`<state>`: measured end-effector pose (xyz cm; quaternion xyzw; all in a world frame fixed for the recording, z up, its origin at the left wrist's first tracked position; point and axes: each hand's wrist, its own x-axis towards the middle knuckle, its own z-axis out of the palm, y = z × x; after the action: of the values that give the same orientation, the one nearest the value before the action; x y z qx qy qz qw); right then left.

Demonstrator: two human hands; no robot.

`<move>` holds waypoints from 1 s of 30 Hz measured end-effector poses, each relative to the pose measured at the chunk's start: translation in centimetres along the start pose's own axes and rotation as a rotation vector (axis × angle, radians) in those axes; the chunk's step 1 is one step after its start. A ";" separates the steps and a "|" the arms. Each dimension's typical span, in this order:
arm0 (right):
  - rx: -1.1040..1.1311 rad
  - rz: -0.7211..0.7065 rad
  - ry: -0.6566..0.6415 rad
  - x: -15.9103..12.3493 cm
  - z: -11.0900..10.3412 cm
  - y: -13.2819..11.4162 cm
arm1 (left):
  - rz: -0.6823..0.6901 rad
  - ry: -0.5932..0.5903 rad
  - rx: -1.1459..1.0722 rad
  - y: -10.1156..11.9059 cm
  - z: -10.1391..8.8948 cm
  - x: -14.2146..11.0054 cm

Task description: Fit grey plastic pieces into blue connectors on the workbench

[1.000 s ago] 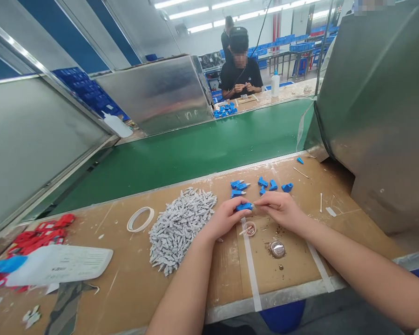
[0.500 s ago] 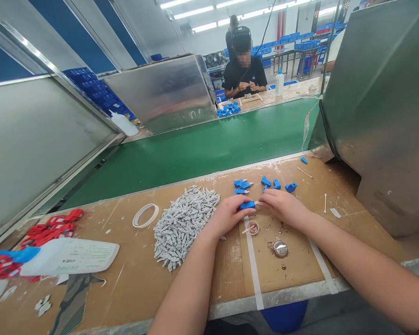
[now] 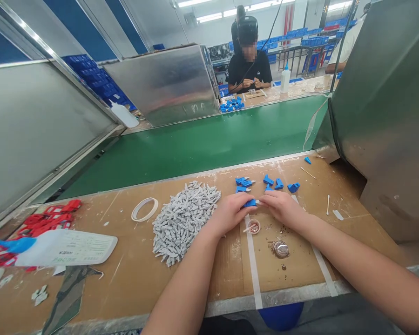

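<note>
A small blue plastic part [image 3: 250, 203] is gripped in the fingers of my left hand [image 3: 230, 211], just above the table. At its right end a light grey piece sticks out, and the closed fingertips of my right hand [image 3: 277, 204] pinch that end. Beyond my hands lie several blue parts [image 3: 245, 183], some with grey tips. A heap of small grey plastic pieces [image 3: 186, 221] spreads to the left of my left hand. Below my hands stand a small round cup [image 3: 253, 226] with a stick in it and a shiny round metal piece [image 3: 280, 249].
A roll of tape [image 3: 145, 210], a white bottle with a blue nozzle [image 3: 70, 246] and red parts [image 3: 50, 216] lie to the left. Cotton swabs [image 3: 327, 204] are at right. Past the table runs a green conveyor belt [image 3: 195, 139]; a co-worker [image 3: 249, 65] sits opposite.
The camera view has shifted slightly. My hands stay together at the blue part, still gripping it, with only slight finger movement.
</note>
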<state>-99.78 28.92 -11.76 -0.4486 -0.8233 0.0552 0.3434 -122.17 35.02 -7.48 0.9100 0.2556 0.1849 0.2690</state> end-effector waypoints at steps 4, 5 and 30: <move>-0.154 0.075 -0.025 0.7 -0.6 0.8 | -0.105 -0.015 0.144 0.0 -0.6 -0.2; -0.226 0.131 0.000 0.8 -0.7 1.1 | -0.141 -0.006 0.207 -0.2 -0.6 -0.3; -0.109 -0.094 -0.228 7.7 -2.6 -9.6 | -0.208 0.873 -1.011 0.0 -3.1 -0.8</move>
<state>-107.66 28.69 -1.95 -0.4184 -0.8788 0.0449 0.2250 -124.28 35.77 -5.19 0.4850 0.3090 0.6055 0.5502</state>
